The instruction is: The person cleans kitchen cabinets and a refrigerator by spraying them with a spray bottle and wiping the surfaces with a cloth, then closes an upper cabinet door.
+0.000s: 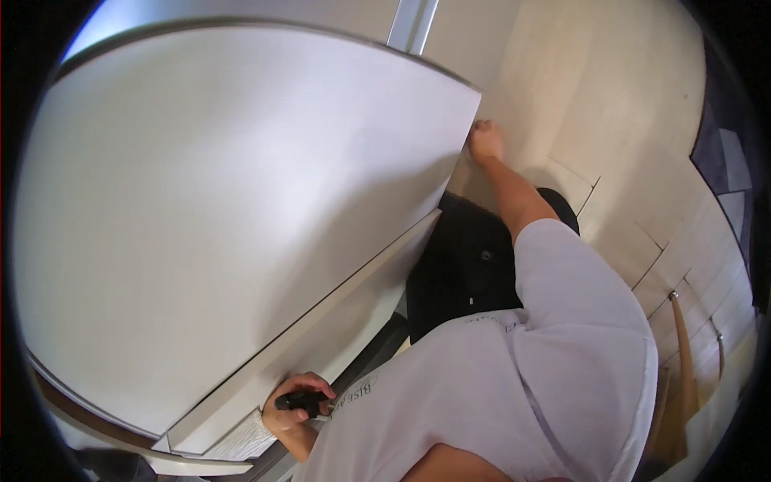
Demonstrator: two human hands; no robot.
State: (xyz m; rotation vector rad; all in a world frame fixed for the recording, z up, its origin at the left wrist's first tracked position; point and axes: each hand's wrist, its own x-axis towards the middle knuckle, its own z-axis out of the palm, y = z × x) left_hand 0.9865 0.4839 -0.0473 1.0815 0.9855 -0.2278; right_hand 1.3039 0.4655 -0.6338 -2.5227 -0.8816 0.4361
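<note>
A large white panel (pixel 233 185) fills the left and middle of the view. Below its lower edge, my left hand (pixel 299 408) is closed around a black tool handle (pixel 305 402), close to my white shirt; the tool's far end is hard to see. My right arm stretches up past the panel's right corner. There my right hand (pixel 487 142) has its fingers curled beside the panel's edge, and whatever they grip, if anything, is hidden.
Pale wood-look flooring (pixel 618 104) spreads over the right side, with dark patterned fabric (pixel 727 161) at the far right. Tapered wooden legs (pixel 684 345) stand at lower right. A pale metal strip (pixel 412 26) rises behind the panel's top edge.
</note>
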